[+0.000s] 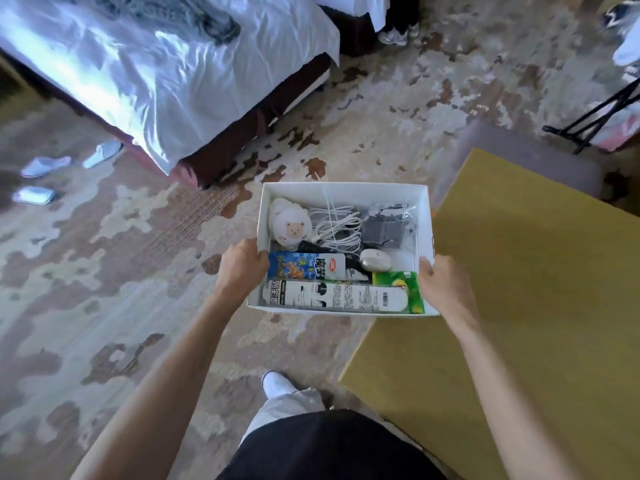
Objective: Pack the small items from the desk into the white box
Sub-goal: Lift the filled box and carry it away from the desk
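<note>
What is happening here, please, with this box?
A person holds the white box with both hands, the left hand on one side wall and the right hand on the other, beside the yellow desk and above the carpet. The box is already full: white cables, a sheep-face item, a blue snack packet, a long white package and others.
</note>
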{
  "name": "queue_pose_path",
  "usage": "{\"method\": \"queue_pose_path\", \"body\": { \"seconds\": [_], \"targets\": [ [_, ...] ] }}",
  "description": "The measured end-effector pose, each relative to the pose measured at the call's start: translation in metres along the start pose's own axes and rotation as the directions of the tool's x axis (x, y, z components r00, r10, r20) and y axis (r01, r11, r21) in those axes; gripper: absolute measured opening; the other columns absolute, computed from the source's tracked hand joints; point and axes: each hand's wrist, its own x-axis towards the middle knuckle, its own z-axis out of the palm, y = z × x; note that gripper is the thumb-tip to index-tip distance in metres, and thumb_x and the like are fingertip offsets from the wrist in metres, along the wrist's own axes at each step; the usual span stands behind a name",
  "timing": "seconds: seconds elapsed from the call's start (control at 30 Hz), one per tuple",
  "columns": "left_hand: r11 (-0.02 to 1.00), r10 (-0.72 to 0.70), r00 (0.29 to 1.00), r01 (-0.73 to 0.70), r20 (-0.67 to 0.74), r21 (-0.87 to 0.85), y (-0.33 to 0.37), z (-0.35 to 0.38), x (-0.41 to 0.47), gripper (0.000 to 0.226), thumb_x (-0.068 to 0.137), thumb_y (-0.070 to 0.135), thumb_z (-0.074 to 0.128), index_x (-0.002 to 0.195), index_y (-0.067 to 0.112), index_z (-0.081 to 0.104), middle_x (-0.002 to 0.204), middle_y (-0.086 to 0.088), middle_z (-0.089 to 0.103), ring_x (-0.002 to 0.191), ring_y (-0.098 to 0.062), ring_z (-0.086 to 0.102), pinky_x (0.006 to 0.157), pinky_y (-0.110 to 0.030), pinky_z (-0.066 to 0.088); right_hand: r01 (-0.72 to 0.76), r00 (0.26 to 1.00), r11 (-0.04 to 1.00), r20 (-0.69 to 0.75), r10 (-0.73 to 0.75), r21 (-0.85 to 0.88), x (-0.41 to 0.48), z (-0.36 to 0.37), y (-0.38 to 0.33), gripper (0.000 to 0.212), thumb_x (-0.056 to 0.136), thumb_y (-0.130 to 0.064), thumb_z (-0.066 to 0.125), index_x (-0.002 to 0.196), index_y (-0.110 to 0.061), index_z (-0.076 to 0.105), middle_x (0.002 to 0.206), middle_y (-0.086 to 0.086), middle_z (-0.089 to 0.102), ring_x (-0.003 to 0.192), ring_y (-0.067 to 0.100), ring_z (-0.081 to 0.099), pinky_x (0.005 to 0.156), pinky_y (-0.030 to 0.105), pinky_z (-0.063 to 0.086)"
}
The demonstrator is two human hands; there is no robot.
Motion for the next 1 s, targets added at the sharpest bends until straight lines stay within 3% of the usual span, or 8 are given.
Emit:
{"method": "queue_pose_path", "body": {
  "seconds": [0.1,0.2,0.37,0.47,0.63,0.8,1.0],
  "targets": [
    [0.997,-0.078,0.997,0.078,-0.020,-0.016,-0.065,-0.034,0.020,0.016,0.085,0.014,0.051,0.070,0.008,0.051,0.057,-0.003,0.049,0.052,-0.022,0.044,0.048,-0.026,0.029,0.092,0.995,0.995,0.027,-0.092,-0.026,0.014,0.040,-0.072,0.050,0.099,-0.022,0.044,0.052,-0.011,0.037,0.043,0.000,0.036,0.037,0.016,0.036,0.040,0.027,0.022],
    [0.982,-0.179,0.983,0.177,-0.031,-0.071,-0.128,-0.064,0.032,0.017,0.084,0.012,0.050,0.067,0.008,0.051,0.053,0.002,0.046,0.047,-0.012,0.042,0.041,-0.022,0.025,0.161,0.984,0.984,0.093,-0.153,-0.082,0.022,0.077,-0.138,0.046,0.099,-0.026,0.044,0.056,-0.013,0.037,0.049,0.002,0.040,0.044,0.016,0.038,0.043,0.027,0.023],
    [0.936,-0.332,0.937,0.314,-0.109,-0.160,-0.219,-0.109,0.020,0.028,0.083,0.009,0.049,0.056,0.012,0.043,0.048,-0.001,0.047,0.044,-0.022,0.045,0.038,-0.023,0.027,0.345,0.927,0.931,0.196,-0.319,-0.117,0.027,0.135,-0.245,0.039,0.099,-0.023,0.044,0.064,-0.005,0.045,0.072,0.025,0.061,0.067,0.040,0.053,0.061,0.036,0.035],
    [0.871,-0.476,0.866,0.440,-0.154,-0.217,-0.269,-0.133,-0.001,0.022,0.084,0.008,0.049,0.064,-0.001,0.051,0.055,-0.011,0.053,0.048,-0.027,0.047,0.042,-0.027,0.030,0.483,0.854,0.869,0.276,-0.441,-0.109,0.023,0.173,-0.311,0.036,0.099,-0.024,0.044,0.068,-0.005,0.047,0.078,0.028,0.063,0.074,0.042,0.058,0.065,0.038,0.039],
    [0.692,-0.717,0.663,0.638,-0.217,-0.337,-0.345,-0.167,-0.040,0.020,0.083,0.009,0.048,0.074,-0.006,0.057,0.066,-0.019,0.061,0.061,-0.033,0.057,0.057,-0.036,0.044,0.671,0.688,0.739,0.422,-0.590,-0.061,0.003,0.247,-0.429,0.044,0.098,-0.027,0.044,0.058,-0.013,0.036,0.058,0.007,0.050,0.065,0.033,0.052,0.058,0.033,0.032],
    [0.507,-0.861,0.430,0.764,-0.270,-0.399,-0.416,-0.199,-0.070,0.018,0.082,0.010,0.047,0.077,-0.005,0.057,0.075,-0.022,0.064,0.069,-0.036,0.059,0.061,-0.034,0.040,0.850,0.436,0.526,0.551,-0.712,0.007,-0.023,0.335,-0.548,0.036,0.097,-0.026,0.045,0.071,-0.002,0.051,0.084,0.029,0.064,0.084,0.043,0.060,0.064,0.036,0.033],
    [0.252,-0.953,0.115,0.816,-0.281,-0.520,-0.477,-0.229,-0.100,0.015,0.084,0.019,0.049,0.070,0.015,0.048,0.078,-0.017,0.067,0.073,-0.038,0.061,0.066,-0.040,0.050,0.958,0.130,0.266,0.663,-0.738,0.108,-0.085,0.422,-0.678,0.040,0.098,-0.025,0.041,0.091,0.008,0.063,0.093,0.031,0.066,0.089,0.043,0.062,0.071,0.041,0.045]
  ]
}}
